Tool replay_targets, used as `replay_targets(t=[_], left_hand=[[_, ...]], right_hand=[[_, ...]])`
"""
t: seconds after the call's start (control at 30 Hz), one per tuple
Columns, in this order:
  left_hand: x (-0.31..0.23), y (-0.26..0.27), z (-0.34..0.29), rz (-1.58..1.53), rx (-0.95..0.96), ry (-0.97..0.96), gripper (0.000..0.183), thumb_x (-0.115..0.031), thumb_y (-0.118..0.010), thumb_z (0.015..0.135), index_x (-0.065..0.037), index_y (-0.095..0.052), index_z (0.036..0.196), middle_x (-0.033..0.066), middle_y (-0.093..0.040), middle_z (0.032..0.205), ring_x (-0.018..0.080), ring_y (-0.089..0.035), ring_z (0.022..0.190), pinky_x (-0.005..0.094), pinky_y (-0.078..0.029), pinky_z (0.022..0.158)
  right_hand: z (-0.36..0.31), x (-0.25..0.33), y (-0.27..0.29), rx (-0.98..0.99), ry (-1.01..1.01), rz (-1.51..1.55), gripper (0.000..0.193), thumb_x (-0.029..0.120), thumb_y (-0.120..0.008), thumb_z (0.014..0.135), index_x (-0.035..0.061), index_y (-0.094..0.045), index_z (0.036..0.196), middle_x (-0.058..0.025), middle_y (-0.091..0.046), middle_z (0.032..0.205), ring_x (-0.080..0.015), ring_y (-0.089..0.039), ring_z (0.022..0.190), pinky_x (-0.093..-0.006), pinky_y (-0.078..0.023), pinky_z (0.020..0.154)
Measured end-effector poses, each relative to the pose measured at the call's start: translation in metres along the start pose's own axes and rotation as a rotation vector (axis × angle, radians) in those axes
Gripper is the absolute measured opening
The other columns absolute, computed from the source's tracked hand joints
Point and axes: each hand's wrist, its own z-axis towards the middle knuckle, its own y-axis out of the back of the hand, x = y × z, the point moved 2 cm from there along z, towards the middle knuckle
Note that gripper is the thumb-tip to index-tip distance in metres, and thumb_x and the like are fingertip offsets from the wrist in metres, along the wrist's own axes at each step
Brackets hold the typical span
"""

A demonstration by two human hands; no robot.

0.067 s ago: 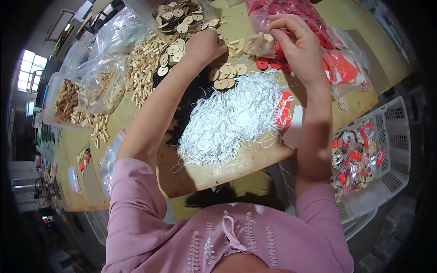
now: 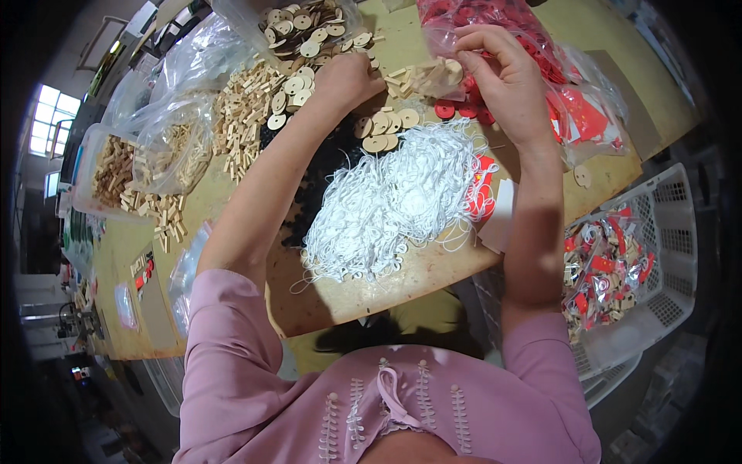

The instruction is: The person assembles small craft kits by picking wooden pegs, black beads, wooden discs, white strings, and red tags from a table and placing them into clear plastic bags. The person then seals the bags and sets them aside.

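My right hand (image 2: pixel 506 81) is closed in a pinch on the upper edge of a small clear plastic bag (image 2: pixel 433 80), which has pale wooden pieces inside. Close to the bag's left end, my left hand (image 2: pixel 348 80) is curled with its fingertips turned down; what they hold, if anything, is hidden. Around the left hand lie round wooden discs (image 2: pixel 300 85) and small wooden blocks (image 2: pixel 246 116). More wooden discs (image 2: pixel 380 139) rest just below it, beside red discs (image 2: pixel 445 109). A large heap of white looped cords (image 2: pixel 394 201) spreads between my forearms.
Black pieces (image 2: pixel 328 166) lie under my left forearm. A container of discs (image 2: pixel 309 31) stands at the back, with a bag of red pieces (image 2: pixel 533 46) to its right. A white crate (image 2: pixel 668 255) of filled bags is at the right; a block tub (image 2: pixel 93 174) stands left.
The small plastic bag and my right fingers have shifted very slightly to the left. My left hand stays almost where it was.
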Motion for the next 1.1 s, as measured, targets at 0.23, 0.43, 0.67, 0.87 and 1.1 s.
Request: replay_targets(t=[0.23,0.43,0.67,0.87,1.1], left_hand=[[0.021,0.028,-0.011,-1.262,0.171,0.016,0.026,-0.027,-0.075,0.092,-0.008,-0.074,0.109,0.001,-0.073,0.097,0.0131,-0.065,0.08,0.0292,-0.052,0.077],[-0.001,0.059,-0.024,-1.715,0.308,-0.173,0.04,-0.026,-0.071,0.098,-0.007,-0.063,0.132,0.0055,-0.066,0.129,0.0149,-0.058,0.118,0.0337,-0.047,0.102],[-0.015,0.048,-0.033,-1.566,0.369,-0.296,0.038,-0.024,-0.068,0.099,-0.008,-0.064,0.133,0.0059,-0.063,0.138,0.0173,-0.058,0.126,0.0363,-0.044,0.109],[-0.001,0.039,-0.012,-1.405,0.165,-0.115,0.025,-0.013,-0.067,0.098,-0.01,-0.071,0.123,-0.0014,-0.071,0.116,0.0066,-0.062,0.1,0.0239,-0.048,0.087],[-0.065,-0.004,-0.02,-0.808,0.223,-0.3,0.02,-0.012,-0.074,0.094,-0.002,-0.072,0.112,0.0012,-0.072,0.091,0.0098,-0.065,0.079,0.0281,-0.055,0.073]], right_hand=[[-0.001,0.002,-0.009,0.154,0.117,-0.015,0.006,0.0,-0.065,0.091,0.0008,-0.066,0.097,-0.0073,-0.067,0.105,-0.0193,-0.067,0.092,-0.0304,-0.053,0.081],[-0.004,0.009,-0.013,0.283,0.173,-0.056,0.008,-0.002,-0.065,0.092,0.0012,-0.067,0.099,-0.0062,-0.065,0.118,-0.017,-0.064,0.108,-0.0299,-0.052,0.093],[-0.005,0.012,-0.018,0.285,0.201,0.006,0.008,0.002,-0.066,0.09,0.0027,-0.068,0.097,-0.0091,-0.067,0.116,-0.0234,-0.066,0.105,-0.0326,-0.052,0.092],[0.004,0.0,-0.001,-0.021,0.129,0.036,0.008,0.001,-0.066,0.091,0.0033,-0.07,0.097,-0.0079,-0.069,0.112,-0.0208,-0.069,0.095,-0.0313,-0.055,0.084],[0.005,0.01,0.022,-0.371,0.13,-0.276,0.012,-0.01,-0.062,0.087,-0.0006,-0.068,0.093,-0.0125,-0.066,0.112,-0.0251,-0.065,0.104,-0.0348,-0.055,0.087]])
